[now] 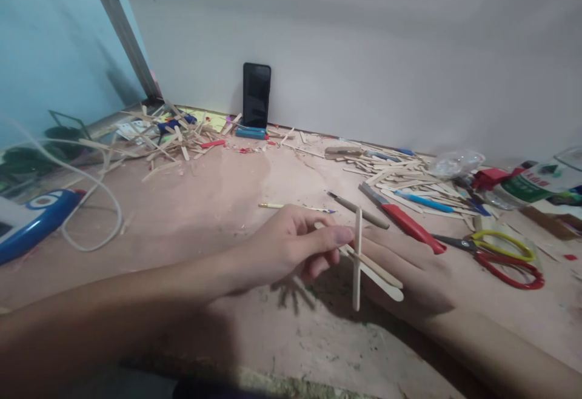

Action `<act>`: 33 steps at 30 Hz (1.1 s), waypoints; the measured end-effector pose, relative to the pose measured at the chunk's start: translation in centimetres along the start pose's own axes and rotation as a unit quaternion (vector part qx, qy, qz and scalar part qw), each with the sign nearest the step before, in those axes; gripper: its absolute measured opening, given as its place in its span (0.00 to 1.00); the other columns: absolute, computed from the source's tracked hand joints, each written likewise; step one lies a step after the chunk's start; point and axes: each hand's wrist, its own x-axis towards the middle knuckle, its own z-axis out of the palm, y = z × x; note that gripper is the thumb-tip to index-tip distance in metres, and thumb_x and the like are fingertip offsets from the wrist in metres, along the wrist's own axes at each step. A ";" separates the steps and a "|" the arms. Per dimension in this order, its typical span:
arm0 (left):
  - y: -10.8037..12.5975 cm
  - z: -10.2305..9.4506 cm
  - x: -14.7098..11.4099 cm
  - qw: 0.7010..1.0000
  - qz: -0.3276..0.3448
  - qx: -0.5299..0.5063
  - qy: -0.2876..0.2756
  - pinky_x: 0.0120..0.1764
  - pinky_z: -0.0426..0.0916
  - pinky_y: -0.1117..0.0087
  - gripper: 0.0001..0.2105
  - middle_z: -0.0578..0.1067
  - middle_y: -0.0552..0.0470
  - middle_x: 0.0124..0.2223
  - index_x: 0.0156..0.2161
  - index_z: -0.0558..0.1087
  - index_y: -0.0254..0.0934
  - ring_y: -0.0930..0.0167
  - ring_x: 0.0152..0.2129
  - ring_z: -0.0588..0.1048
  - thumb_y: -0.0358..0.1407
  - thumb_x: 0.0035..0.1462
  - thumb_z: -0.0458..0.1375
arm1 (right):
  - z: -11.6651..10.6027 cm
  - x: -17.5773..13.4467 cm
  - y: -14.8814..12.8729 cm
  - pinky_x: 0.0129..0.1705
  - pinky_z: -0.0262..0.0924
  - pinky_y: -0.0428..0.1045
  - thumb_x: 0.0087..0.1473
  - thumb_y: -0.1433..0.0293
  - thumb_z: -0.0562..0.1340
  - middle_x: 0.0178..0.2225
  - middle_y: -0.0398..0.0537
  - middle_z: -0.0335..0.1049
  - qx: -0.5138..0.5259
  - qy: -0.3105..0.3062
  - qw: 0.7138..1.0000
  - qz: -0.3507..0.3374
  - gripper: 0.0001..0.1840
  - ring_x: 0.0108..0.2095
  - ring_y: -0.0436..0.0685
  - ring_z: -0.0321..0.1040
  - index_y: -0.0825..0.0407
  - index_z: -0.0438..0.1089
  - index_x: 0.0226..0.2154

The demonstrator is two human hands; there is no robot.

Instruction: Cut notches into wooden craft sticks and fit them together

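My left hand (pixel 295 244) is closed, thumb and fingers pinching a small craft-stick assembly (pixel 357 265) above the table. One stick of it stands nearly upright, crossing two others that slant down to the right. Just behind and to the right is my right hand (pixel 404 265), back upward, fingers stretched out toward the left hand. Its fingertips are partly hidden by the sticks and the left hand. Beyond the hands lie a pencil (pixel 295 207), a dark slim pen-like tool (pixel 359 210) and a red-handled knife (pixel 409 223).
Scissors (pixel 504 259) with yellow and red handles lie at the right. Loose craft sticks form piles at the back right (pixel 400 171) and back left (pixel 182 138). A phone (pixel 257 96) stands against the wall. A plastic bottle (pixel 536 181) lies far right; a white cable (pixel 116 211) loops at left.
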 end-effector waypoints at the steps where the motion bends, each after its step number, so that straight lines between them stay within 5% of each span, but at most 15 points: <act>1: 0.0 -0.1 0.0 1.000 0.003 0.004 -0.001 0.20 0.56 0.76 0.29 0.69 0.60 0.20 0.30 0.72 0.38 0.78 0.16 0.63 0.63 0.64 0.69 | 0.0 0.0 0.0 0.37 0.81 0.49 0.76 0.70 0.65 0.49 0.51 0.84 0.001 0.006 1.000 -0.001 0.14 0.40 0.55 0.84 0.51 0.76 0.60; 7: 0.0 -0.2 -0.1 0.999 0.024 0.047 -0.011 0.24 0.59 0.74 0.26 0.68 0.61 0.22 0.31 0.70 0.39 0.77 0.18 0.63 0.59 0.70 0.63 | 0.3 0.2 0.2 0.35 0.81 0.52 0.74 0.78 0.60 0.47 0.58 0.88 0.002 -0.001 1.000 -0.003 0.27 0.39 0.59 0.86 0.50 0.72 0.70; 14: 1.1 -0.8 -0.3 0.980 0.099 0.173 -0.013 0.34 0.60 0.70 0.17 0.65 0.60 0.25 0.27 0.68 0.38 0.75 0.26 0.63 0.40 0.70 0.60 | 0.2 -0.1 0.8 0.36 0.81 0.54 0.75 0.75 0.61 0.49 0.64 0.87 -0.016 0.006 0.999 -0.047 0.24 0.40 0.61 0.86 0.54 0.72 0.70; 19: 0.9 -1.2 -0.4 0.973 0.116 0.201 -0.020 0.33 0.59 0.70 0.18 0.63 0.60 0.26 0.28 0.67 0.39 0.74 0.26 0.63 0.41 0.72 0.59 | 0.2 0.2 1.2 0.39 0.81 0.53 0.76 0.75 0.61 0.48 0.63 0.87 -0.021 0.011 0.998 -0.064 0.21 0.41 0.61 0.85 0.57 0.74 0.67; 26: 1.0 -0.8 -0.5 0.970 0.116 0.214 -0.021 0.35 0.61 0.71 0.14 0.72 0.58 0.30 0.34 0.74 0.38 0.74 0.28 0.67 0.39 0.73 0.59 | 0.3 -0.1 1.3 0.36 0.81 0.55 0.77 0.73 0.59 0.47 0.67 0.87 -0.030 0.020 0.996 -0.077 0.19 0.39 0.63 0.85 0.60 0.76 0.63; 33: 0.6 -1.0 -0.3 0.963 0.126 0.236 0.022 0.34 0.64 0.71 0.21 0.64 0.59 0.24 0.28 0.67 0.39 0.73 0.24 0.64 0.44 0.76 0.56 | 1.0 0.4 1.0 0.37 0.81 0.53 0.75 0.74 0.63 0.44 0.57 0.87 0.028 0.044 0.999 -0.003 0.19 0.40 0.60 0.86 0.53 0.77 0.64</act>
